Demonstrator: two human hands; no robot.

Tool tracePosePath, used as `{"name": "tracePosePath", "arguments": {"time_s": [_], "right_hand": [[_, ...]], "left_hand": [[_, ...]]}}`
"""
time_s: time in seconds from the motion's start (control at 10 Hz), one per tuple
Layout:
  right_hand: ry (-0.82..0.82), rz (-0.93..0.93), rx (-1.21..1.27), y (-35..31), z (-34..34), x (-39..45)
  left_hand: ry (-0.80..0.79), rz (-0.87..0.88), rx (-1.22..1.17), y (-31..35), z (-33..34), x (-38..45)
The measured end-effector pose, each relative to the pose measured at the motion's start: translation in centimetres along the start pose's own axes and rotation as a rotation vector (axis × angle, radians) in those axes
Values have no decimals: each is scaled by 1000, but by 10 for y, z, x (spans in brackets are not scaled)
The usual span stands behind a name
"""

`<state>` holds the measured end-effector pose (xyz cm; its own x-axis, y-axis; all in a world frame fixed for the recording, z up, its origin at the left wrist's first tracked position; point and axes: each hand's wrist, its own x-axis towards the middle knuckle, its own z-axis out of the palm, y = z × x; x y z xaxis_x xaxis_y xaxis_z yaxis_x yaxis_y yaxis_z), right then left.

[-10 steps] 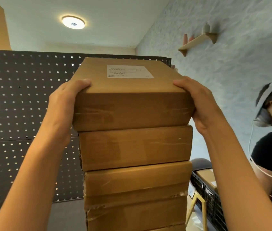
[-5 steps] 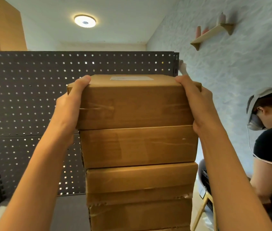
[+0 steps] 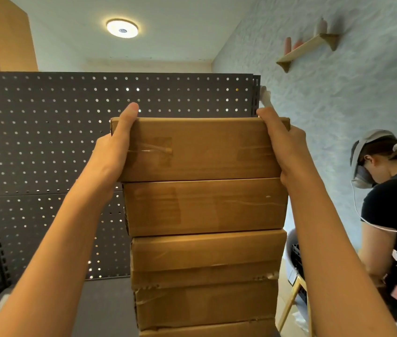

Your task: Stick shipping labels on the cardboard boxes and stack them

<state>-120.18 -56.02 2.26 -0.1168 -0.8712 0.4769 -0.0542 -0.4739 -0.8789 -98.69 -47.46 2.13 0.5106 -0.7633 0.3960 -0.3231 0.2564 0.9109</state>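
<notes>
Holding the top box (image 3: 200, 149) with both hands, we have it sitting flat on the stack (image 3: 204, 251) of cardboard boxes, slightly offset toward the left of the box under it (image 3: 204, 206). Our left hand (image 3: 112, 154) clamps the top box's left end, thumb up along the near face to the top edge, fingers round the far side and hidden. Our right hand (image 3: 283, 152) clamps the right end the same way, thumb tip at the top right corner, fingers hidden behind. Grip on both sides is closed on the top box. Its top face is edge-on, so we cannot tell whether a label is there. Clear tape runs across the near face of the top box. Below it the stack shows at least three more boxes, lower ones torn at the seams. Behind the stack stands a dark pegboard panel (image 3: 47, 142). Right of the stack another person (image 3: 391, 215) in a black shirt and headset bends over. Above right of the stack a small wooden wall shelf (image 3: 306, 49); above left, a round ceiling light (image 3: 122, 28).
</notes>
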Motion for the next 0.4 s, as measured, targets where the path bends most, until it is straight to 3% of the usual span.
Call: {"name": "tracePosePath", "arguments": {"time_s": [0.2, 0.3, 0.4], "right_hand": [[14, -36, -107, -7, -4, -5], [172, -258, -303, -12, -8, -9], [217, -464, -444, -17, -14, -17]], "left_hand": [[-1, 29, 54, -1, -6, 0], [115, 142, 184, -5, -10, -3], [284, 307, 382, -2, -11, -14]]}}
